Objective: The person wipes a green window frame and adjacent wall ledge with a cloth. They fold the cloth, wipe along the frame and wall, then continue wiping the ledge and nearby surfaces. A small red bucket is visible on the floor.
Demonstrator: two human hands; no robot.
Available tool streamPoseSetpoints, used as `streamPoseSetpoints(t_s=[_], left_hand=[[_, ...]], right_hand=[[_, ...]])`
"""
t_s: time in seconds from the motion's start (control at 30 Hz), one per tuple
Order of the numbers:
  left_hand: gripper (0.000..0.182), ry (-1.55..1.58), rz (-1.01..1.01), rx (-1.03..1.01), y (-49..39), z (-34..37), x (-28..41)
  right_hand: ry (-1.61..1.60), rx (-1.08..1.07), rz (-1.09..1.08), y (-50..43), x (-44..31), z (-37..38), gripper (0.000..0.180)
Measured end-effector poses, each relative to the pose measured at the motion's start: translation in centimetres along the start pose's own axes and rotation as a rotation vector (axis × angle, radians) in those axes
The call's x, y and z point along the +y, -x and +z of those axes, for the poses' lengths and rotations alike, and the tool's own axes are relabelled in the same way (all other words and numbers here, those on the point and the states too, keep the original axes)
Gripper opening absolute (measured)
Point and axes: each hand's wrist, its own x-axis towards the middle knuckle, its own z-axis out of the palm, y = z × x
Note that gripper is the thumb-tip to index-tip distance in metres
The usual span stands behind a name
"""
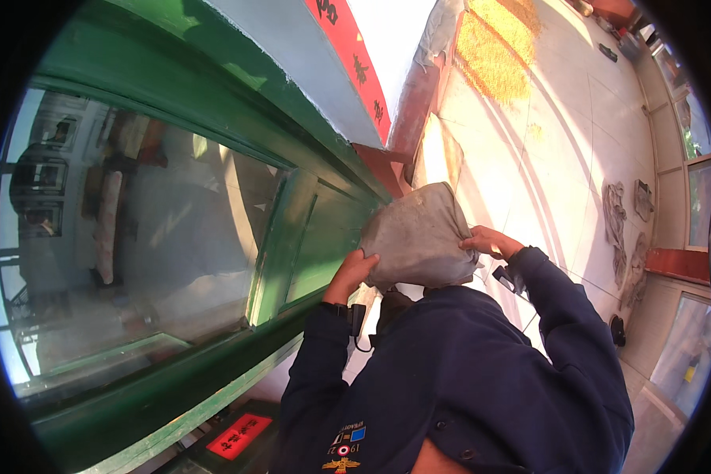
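A grey-brown cloth bundle (418,237), wide and rounded like a stuffed sack, is held out in front of my body. My left hand (352,275) grips its near left edge, thumb on top. At its right side my right hand (493,242) pinches a gathered fold of the cloth. The underside of the bundle and whatever is inside it are hidden. Just beyond it, a pale sack (441,151) leans at the foot of the wall corner.
A green wooden door frame (308,255) with a large glass pane (183,207) stands close on my left. Yellow grain (497,53) lies spread on the tiled floor (575,136). Crumpled clothes (616,225) lie at the right, near a windowed wall. A red paper strip (355,65) bears writing.
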Motion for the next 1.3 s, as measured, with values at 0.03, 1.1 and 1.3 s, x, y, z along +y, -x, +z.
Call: streamPoseSetpoints(t_s=[0.03,1.1,1.3], left_hand=[[0.041,0.033,0.036,0.019,-0.1,0.3,-1.1],[0.042,-1.015,0.702,0.432,0.1,2.9,4.1],[0.049,-0.645,0.563,0.147,1.5,7.2,9.8]], right_hand=[[0.367,0.036,0.079,-0.1,0.7,0.3,0.041],[0.834,0.770,-0.631,-3.1,-0.3,3.6,0.028],[-0.402,0.061,-0.020,-2.0,-2.3,4.5,0.078]])
